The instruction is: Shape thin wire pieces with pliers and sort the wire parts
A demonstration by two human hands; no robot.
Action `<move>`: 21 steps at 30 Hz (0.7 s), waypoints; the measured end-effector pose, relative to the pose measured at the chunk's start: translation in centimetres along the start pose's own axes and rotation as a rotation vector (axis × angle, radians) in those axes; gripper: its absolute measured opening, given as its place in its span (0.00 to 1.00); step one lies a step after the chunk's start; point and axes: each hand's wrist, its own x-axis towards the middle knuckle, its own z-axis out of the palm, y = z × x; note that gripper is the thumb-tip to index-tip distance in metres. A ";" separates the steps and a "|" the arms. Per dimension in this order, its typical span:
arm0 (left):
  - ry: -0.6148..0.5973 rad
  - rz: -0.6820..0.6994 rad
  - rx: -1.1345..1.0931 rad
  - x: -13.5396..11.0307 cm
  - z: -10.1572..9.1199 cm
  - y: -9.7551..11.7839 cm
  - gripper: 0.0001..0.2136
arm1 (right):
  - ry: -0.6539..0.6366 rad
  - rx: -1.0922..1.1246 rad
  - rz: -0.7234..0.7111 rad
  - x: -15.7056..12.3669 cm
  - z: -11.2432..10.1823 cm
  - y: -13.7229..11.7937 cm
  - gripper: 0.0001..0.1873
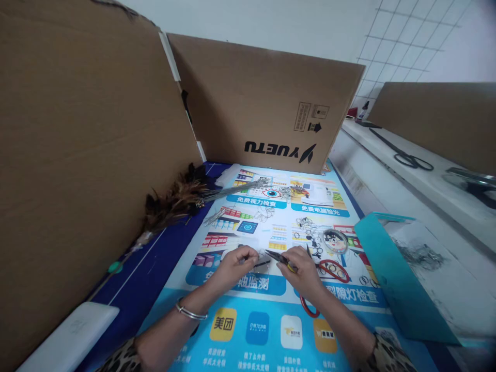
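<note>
My left hand is closed in a pinch, thumb against fingers, on what looks like a thin wire, faint against the printed mat. My right hand is wrapped round needle-nose pliers with black and yellow handles. Their jaws point left toward my left fingertips, a small gap apart. Whether the jaws grip anything is too small to tell. Red-handled scissors lie beneath and beside my right hand, partly hidden by it. Small black rings and wire pieces are scattered beyond it.
A round clear container sits to the right. Farther right stands a teal box with tangled dark wire. Brown feathers and a bundle of wires lie at the back left. Cardboard panels wall the left and back.
</note>
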 end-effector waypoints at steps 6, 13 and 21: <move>0.013 0.078 0.139 0.0 0.0 0.5 0.06 | -0.094 -0.119 -0.034 0.0 -0.2 -0.3 0.07; -0.046 0.100 0.170 -0.2 0.1 0.7 0.06 | -0.103 -0.176 -0.054 -0.2 -0.1 -0.5 0.08; -0.092 0.037 0.055 -0.2 0.0 0.9 0.07 | -0.147 -0.231 -0.063 -0.1 -0.3 -0.6 0.06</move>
